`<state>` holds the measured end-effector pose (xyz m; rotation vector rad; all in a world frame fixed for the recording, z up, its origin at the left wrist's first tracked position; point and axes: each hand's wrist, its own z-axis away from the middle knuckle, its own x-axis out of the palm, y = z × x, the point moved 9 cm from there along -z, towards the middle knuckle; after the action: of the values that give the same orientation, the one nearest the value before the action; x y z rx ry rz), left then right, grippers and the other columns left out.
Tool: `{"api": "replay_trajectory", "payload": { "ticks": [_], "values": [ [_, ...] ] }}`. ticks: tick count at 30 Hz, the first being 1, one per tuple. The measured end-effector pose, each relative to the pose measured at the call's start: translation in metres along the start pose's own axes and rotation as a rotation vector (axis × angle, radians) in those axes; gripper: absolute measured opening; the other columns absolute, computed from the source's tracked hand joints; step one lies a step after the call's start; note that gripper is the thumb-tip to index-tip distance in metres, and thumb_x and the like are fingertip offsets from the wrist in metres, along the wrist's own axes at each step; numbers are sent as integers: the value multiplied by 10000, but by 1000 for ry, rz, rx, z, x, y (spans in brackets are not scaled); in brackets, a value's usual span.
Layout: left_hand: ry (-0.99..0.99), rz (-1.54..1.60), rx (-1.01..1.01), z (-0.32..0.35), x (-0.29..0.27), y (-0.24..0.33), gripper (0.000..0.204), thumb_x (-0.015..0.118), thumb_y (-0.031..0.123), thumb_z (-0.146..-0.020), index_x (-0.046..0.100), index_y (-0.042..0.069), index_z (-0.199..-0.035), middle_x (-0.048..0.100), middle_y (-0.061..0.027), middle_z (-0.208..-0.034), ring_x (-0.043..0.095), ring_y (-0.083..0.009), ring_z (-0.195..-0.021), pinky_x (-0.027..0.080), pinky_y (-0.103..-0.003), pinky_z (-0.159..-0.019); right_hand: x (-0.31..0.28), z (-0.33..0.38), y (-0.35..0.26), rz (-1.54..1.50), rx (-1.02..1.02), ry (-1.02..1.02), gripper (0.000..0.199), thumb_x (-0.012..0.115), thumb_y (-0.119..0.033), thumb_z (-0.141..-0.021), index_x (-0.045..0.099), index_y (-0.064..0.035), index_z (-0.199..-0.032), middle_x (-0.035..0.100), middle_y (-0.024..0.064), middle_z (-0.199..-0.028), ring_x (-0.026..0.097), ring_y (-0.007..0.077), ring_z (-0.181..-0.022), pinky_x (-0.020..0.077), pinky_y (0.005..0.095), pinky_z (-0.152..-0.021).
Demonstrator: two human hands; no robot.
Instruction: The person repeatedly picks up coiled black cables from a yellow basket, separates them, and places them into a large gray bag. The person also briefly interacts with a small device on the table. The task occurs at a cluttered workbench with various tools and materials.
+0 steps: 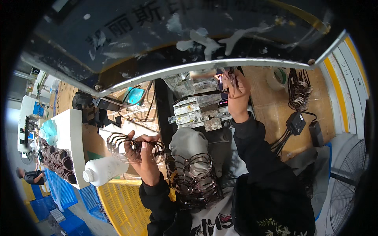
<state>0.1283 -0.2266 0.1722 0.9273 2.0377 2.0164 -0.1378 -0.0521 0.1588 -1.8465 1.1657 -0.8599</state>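
Note:
My left hand (145, 159) is closed around a bunch of dark brown eyeglass frames (118, 146), their empty rims fanned out to both sides. Across my lap lies a pile of similar glasses frames (191, 173). Up under the front panel of a machine (189, 43), my right hand (237, 88) has its fingers bent together. Something thin and dark shows at those fingers, too small to name. Beside that hand is the machine's metal fixture (189, 112), smeared with paint and partly wrapped in clear film. A dark strip (197, 94) crosses the fixture.
A white plastic bottle (103, 170) lies near my left wrist, above a yellow crate (122, 200). Dark glasses parts fill a white ledge at the left (59, 161). Brown frames (300, 92) and a black power adapter (296, 123) lie at right, near a fan (348, 185).

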Motion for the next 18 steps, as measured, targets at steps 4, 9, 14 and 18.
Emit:
{"api": "replay_trajectory", "payload": {
  "ticks": [4,9,14,18],
  "values": [
    [-61,45,-4,3,6,8,391,447,48,-894,350,18,-1271,524,-111,-848,566,-209,-740,519,-424,-705,0,0,12,-182,41,61,165,443,-80,-952,577,14,-971,564,-3,-769,452,50,-668,381,198,-604],
    [-75,164,-118,1,17,8,699,309,567,-872,411,-38,-1209,543,-117,-740,576,-240,-597,520,-393,-545,-7,14,-24,256,-152,92,131,474,-64,-914,575,4,-961,560,28,-762,469,78,-644,388,209,-590],
    [-283,342,-186,0,56,15,1075,203,867,-692,438,-58,-1186,572,-177,-758,587,-265,-607,512,-379,-551,25,61,-93,128,-367,-131,110,521,-77,-854,600,-1,-864,559,77,-670,485,138,-514,376,251,-472],
    [-261,337,-280,15,76,10,582,615,325,-847,362,25,-1277,568,-116,-914,558,-187,-827,483,-307,-720,66,84,-118,306,-370,-335,128,607,-55,-786,598,25,-885,574,103,-617,535,212,-472,406,307,-434]
  ]
}}
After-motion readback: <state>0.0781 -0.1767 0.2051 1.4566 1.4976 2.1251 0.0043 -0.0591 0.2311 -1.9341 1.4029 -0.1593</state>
